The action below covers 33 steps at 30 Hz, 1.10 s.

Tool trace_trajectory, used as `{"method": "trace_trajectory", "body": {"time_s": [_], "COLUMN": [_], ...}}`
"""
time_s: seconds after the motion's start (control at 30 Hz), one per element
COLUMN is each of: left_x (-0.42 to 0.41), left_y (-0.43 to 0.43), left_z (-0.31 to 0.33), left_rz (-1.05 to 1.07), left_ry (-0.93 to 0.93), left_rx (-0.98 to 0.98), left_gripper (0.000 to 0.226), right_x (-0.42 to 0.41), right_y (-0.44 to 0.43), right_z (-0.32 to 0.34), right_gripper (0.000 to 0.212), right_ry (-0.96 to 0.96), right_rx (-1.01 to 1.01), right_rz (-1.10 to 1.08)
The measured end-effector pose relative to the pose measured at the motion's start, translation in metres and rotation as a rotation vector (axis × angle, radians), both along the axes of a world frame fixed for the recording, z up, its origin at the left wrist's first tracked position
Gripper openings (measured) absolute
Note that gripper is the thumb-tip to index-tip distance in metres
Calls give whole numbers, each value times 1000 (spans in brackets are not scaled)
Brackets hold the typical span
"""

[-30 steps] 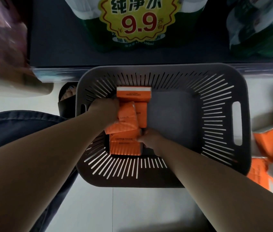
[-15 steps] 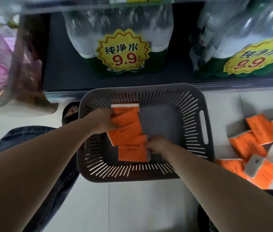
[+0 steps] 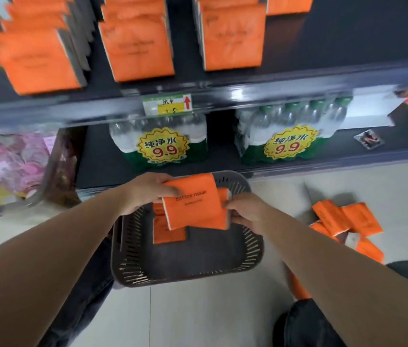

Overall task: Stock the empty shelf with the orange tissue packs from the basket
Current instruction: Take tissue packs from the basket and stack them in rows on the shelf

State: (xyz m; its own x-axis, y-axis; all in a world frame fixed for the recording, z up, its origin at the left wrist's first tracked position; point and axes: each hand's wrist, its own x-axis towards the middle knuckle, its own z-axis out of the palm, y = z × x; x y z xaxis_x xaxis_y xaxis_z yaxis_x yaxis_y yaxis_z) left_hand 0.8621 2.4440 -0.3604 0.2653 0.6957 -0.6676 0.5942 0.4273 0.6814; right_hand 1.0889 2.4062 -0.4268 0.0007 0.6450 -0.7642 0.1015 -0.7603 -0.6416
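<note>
Transfer of packs from basket to shelf is, as we judge it, the step in hand.

Head view: our left hand [image 3: 147, 194] grips the upper left corner of an orange tissue pack [image 3: 192, 206], fingers curled over its face. Our right hand [image 3: 246, 212] pinches its right edge, with what looks like a second pack just behind. The load hangs above the basket [image 3: 187, 279], clear of the rim. Further packs [image 3: 169, 232] lie flat inside.

We should keep both grips firm, raise the load upright, and set it on the bare stretch of shelf [image 3: 348, 33] right of the stocked rows [image 3: 233, 38], face forward like its neighbours.

The shelf lip bearing a price tag [image 3: 167, 103] juts between, so we clear it before pushing in. Bottled water [image 3: 170, 144] fills the tier below. Loose packs [image 3: 345, 221] lie on the floor at right.
</note>
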Motion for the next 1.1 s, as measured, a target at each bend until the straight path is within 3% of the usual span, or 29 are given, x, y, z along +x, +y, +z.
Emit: {"method": "trace_trajectory", "body": {"time_s": [0.43,0.57,0.67,0.87,0.97,1.1], "left_x": [70,90,107,144,160,178], "left_y": [-5,-5,-3,4,10,21], "left_z": [69,89,107,140,152,165], "left_rz": [454,519,521,455,422,396], "left_ry": [-337,-434,-464,-472,-467,-463], "left_rx": [289,180,138,291,369,450], "left_gripper": [67,37,37,34,35,31], "right_x": [64,79,90,111,122,134], "right_y": [8,7,7,19,24,29], "right_z": [117,141,157,193,210,232], "right_gripper": [11,7,7,20,13,30], "right_ry": [280,312,329,115,77,92], "right_rx": [299,346,406,571,621,679], "right_rz": [-71,-97,-112,-253,-272,-229]}}
